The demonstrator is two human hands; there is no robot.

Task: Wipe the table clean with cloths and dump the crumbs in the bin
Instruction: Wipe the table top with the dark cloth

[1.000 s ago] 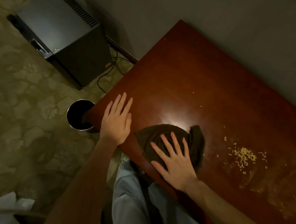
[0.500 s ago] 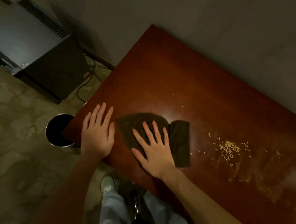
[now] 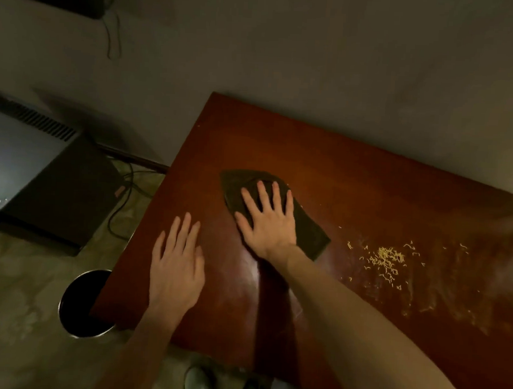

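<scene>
A dark brown cloth (image 3: 309, 231) lies flat on the reddish wooden table (image 3: 354, 175). My right hand (image 3: 267, 220) presses down on the cloth with fingers spread. My left hand (image 3: 177, 264) rests flat on the bare table near its left end, holding nothing. A scatter of pale yellow crumbs (image 3: 387, 259) lies to the right of the cloth, apart from it. A round dark bin (image 3: 77, 307) with a metal rim stands on the floor, partly under the table's near left corner.
A black box-shaped appliance (image 3: 36, 179) with a grey top stands on the floor at the left, with cables (image 3: 124, 193) trailing beside it. The wall runs along the table's far edge. A shoe (image 3: 199, 381) shows below the table's near edge.
My right hand has slid the cloth away from the near edge, further onto the table. The cloth looks more bunched under the hand. My left hand stays flat on the table.
</scene>
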